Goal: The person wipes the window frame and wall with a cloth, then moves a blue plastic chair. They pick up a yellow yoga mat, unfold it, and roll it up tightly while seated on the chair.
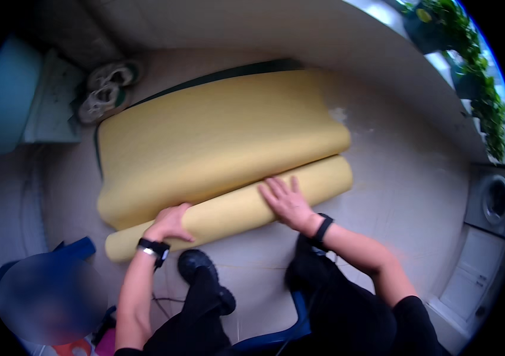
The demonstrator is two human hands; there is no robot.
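Observation:
A yellow foam mat (216,133) lies on the tiled floor before me, its near part rolled into a long cylinder. The rolled part (234,207) slants up from lower left to right. My left hand (172,223) rests around the roll's left part, thumb spread from the fingers. Flat on top of the roll, right of its middle, my right hand (289,202) presses with spread fingers. Dark green material (216,76) shows along the mat's far and left edges. Both wrists wear black bands.
A pair of sneakers (103,93) stands at the mat's upper left, by a pale cabinet (52,102). My black shoe (196,264) is close to the roll. A blue chair (274,340) is beneath me. A washing machine (490,200) and potted plants (474,66) are at right.

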